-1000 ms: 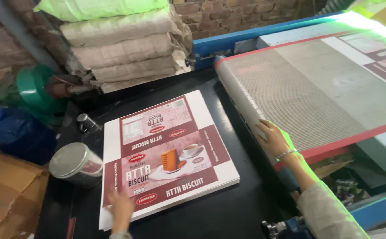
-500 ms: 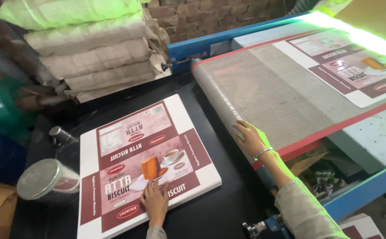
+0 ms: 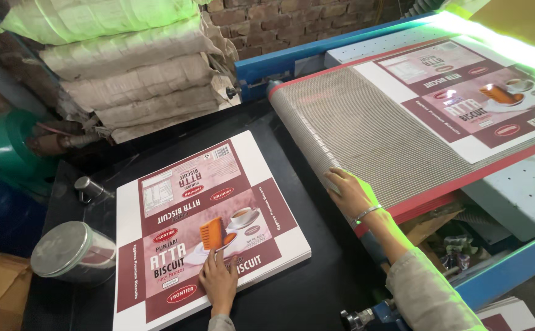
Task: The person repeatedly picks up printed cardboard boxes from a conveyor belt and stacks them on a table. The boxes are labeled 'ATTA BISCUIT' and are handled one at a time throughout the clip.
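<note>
Maroon-and-white printed carton sheets [image 3: 209, 230] lie stacked flat on the black table [image 3: 316, 294], near left of the scene. My left hand [image 3: 219, 281] rests palm down on the near edge of the top sheet, fingers spread, pinching nothing. My right hand [image 3: 350, 193] lies open on the near edge of the ribbed conveyor belt [image 3: 365, 132], fingers extended; I cannot tell whether it presses down. A second printed sheet [image 3: 476, 101] rides the belt at far right, well apart from that hand. I judge the step as squaring the stack while awaiting that sheet. Receiving it calls for a free right hand. A metal tin [image 3: 74, 251] stands left of the stack.
</note>
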